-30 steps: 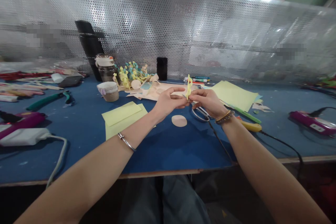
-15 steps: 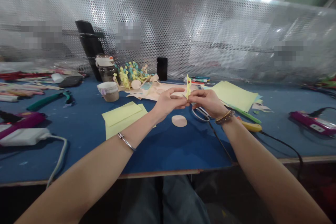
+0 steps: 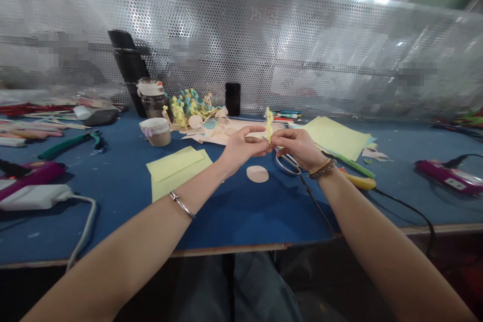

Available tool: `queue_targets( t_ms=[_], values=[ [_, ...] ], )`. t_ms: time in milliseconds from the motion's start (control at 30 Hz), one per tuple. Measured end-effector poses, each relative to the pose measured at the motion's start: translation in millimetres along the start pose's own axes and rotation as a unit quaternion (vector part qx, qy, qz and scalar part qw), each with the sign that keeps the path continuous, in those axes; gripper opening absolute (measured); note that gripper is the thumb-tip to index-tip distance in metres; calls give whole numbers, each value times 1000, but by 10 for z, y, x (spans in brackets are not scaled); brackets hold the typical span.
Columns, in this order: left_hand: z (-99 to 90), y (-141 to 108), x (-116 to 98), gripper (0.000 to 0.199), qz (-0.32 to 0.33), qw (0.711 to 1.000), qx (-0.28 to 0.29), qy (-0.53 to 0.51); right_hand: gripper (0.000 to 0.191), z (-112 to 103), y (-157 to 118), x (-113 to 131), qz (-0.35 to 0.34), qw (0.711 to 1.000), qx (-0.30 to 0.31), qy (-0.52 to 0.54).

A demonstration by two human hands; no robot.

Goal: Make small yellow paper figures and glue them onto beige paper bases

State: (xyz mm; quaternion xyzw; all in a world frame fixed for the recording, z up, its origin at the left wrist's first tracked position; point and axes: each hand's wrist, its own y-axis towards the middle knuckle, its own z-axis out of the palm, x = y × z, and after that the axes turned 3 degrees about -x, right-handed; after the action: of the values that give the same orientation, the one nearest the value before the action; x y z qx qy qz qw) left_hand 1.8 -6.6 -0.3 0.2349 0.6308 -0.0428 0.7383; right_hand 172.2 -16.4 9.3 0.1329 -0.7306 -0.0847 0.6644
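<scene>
My left hand and my right hand meet above the middle of the table, both with fingertips pinched at the lower end of a small yellow paper piece. It stands upright between them, narrow, with a wavy edge. Below my hands a pale pink paper oval lies flat on the blue table surface. Scissors lie just under my right hand, partly hidden by it. Left of my left wrist are light yellow paper sheets.
Behind are a paper cup, a lidded bottle, yellow and blue paper curls and a phone. More yellow paper, a green-handled tool and a yellow corded tool lie to the right. Power strips sit at the sides.
The yellow paper piece has turned between my fingertips: its looped shape now looks narrower, and its top leans slightly more to the left. Both hands stay nearly where they were.
</scene>
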Motion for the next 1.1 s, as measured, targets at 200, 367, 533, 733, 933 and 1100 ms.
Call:
queue_targets(
  t_ms=[200, 367, 533, 733, 933, 1100],
  values=[
    [4, 0, 8, 47, 14, 1000, -5, 14, 20, 9, -5, 3, 3, 1000, 9, 4],
    [-16, 18, 33, 46, -2, 1000, -15, -4, 21, 10, -12, 8, 16, 1000, 16, 8],
    [-28, 40, 52, 45, -25, 998, -34, -39, 22, 3, -19, -2, 16, 999, 37, 6],
    [-42, 54, 56, 40, -35, 996, -61, -47, 26, -13, 9, -51, 6, 999, 27, -31],
    [-62, 69, 50, 36, -31, 996, -74, -41, 26, 36, -16, -25, 35, 992, 62, -105],
    [-52, 66, 43, 35, -34, 996, -73, -33, 38, 90, -11, -100, 34, 982, 98, -155]
  ],
)
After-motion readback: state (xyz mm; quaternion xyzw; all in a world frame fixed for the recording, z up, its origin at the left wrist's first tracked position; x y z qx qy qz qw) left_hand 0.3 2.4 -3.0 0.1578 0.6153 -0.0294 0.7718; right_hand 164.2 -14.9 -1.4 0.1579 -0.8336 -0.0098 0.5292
